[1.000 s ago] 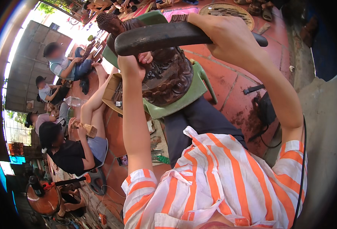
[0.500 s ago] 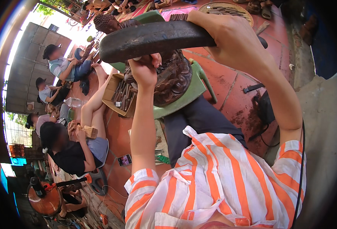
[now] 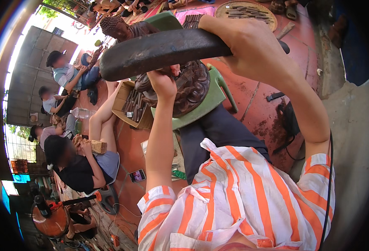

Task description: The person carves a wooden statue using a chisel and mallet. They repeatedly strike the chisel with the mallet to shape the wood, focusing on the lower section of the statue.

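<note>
Raised across the upper middle, my right hand (image 3: 251, 46) is wrapped round the handle end of a dark wooden mallet (image 3: 163, 51) with a long, thick head. Behind and below it, my left hand (image 3: 164, 85) is closed against a dark brown carved wooden statue (image 3: 190, 90). Whatever the left fingers hold is hidden by the mallet. The statue's curly-haired head (image 3: 112, 27) shows beyond the mallet, at the left. It rests on a green plastic chair (image 3: 221, 85) in front of my knees.
A cardboard box (image 3: 126, 115) of chisels stands left of the chair. Further chisels lie on a round woven tray (image 3: 224, 16) at the far side. A phone (image 3: 137, 175) lies on the red tiles. People sit carving at the left, one person (image 3: 73, 163) close by. A black bag (image 3: 291, 119) lies right.
The mallet and my right hand have shifted a little left, the mallet's far end dropping lower. My left hand has moved slightly right and down.
</note>
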`<state>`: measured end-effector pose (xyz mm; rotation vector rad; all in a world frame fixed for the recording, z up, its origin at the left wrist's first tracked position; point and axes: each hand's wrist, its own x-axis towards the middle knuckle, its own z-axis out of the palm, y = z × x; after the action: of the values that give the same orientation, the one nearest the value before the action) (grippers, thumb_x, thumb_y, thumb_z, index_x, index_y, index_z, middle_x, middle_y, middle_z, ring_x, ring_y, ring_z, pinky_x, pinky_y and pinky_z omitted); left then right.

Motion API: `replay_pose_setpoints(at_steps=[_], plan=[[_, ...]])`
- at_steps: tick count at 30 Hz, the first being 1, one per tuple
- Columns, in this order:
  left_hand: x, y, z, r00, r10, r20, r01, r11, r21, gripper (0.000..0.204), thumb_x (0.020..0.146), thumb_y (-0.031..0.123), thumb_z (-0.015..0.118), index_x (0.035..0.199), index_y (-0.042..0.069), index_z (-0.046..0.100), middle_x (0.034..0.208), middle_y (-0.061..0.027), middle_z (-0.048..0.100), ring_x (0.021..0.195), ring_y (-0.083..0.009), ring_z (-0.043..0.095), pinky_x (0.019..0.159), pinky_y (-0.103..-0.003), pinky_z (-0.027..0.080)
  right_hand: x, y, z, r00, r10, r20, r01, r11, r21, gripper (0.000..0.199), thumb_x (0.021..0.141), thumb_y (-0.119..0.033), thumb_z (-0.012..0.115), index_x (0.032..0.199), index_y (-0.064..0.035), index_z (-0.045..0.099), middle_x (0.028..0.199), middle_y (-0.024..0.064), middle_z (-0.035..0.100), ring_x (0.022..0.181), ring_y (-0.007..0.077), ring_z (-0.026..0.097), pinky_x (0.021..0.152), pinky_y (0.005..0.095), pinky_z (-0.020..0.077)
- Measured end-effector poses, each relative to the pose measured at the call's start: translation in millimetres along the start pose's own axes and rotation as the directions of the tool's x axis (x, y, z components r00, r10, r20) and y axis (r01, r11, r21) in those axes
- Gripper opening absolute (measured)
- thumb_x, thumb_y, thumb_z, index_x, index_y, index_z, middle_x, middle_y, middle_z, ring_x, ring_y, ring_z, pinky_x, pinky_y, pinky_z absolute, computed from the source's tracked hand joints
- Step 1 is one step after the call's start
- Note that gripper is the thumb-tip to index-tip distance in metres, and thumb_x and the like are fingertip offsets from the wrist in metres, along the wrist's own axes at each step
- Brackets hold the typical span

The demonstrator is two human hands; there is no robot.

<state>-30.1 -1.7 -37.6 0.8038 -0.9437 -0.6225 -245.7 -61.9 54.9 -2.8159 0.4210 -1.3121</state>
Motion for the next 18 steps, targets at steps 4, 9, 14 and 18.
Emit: replay_pose_setpoints(at_steps=[4,9,14,18], plan=[[1,-13,-2,0.99,0.121,0.077,-0.128,0.988,0.088,0.048,0.102,0.039,0.027,0.087,0.001,0.051,0.059,-0.0058,0.05,0.047,-0.0126,0.047,0.044,-0.024,0.036,-2,2,9,1.0,0.007,0.001,-0.007,1.0,-0.003,0.04,0.067,-0.003,0.067,0.102,-0.01,0.051,0.072,0.0095,0.062,0.071,0.0297,0.065,0.054,0.0426,0.0464],[13,-10,15,0.996,-0.024,-0.081,0.035,0.989,0.145,0.049,0.1,0.042,0.027,0.079,0.004,0.05,0.058,-0.0034,0.046,0.046,-0.0125,0.041,0.042,-0.025,0.032,-5,15,25,0.991,0.079,0.109,-0.053,0.972,-0.23,0.042,0.068,-0.004,0.067,0.107,-0.0106,0.051,0.072,0.01,0.063,0.071,0.0297,0.065,0.054,0.0433,0.0464],[28,-8,8,0.996,-0.093,-0.005,0.093,0.992,0.086,0.056,0.099,0.041,0.021,0.069,0.004,0.05,0.055,-0.0056,0.048,0.042,-0.0143,0.041,0.041,-0.027,0.032,-7,28,27,0.995,0.1,0.031,-0.092,0.979,-0.18,0.041,0.072,-0.005,0.065,0.111,-0.0115,0.053,0.075,0.0112,0.065,0.069,0.0302,0.065,0.055,0.0434,0.0476],[46,9,-12,0.947,-0.233,0.223,0.264,0.957,-0.118,0.052,0.097,0.042,0.025,0.063,0.007,0.043,0.051,-0.0037,0.038,0.04,-0.014,0.033,0.041,-0.028,0.028,-9,29,23,0.99,0.138,-0.02,-0.139,0.983,-0.12,0.043,0.072,-0.006,0.064,0.113,-0.0133,0.055,0.078,0.0123,0.065,0.072,0.0308,0.065,0.057,0.0427,0.0481]])
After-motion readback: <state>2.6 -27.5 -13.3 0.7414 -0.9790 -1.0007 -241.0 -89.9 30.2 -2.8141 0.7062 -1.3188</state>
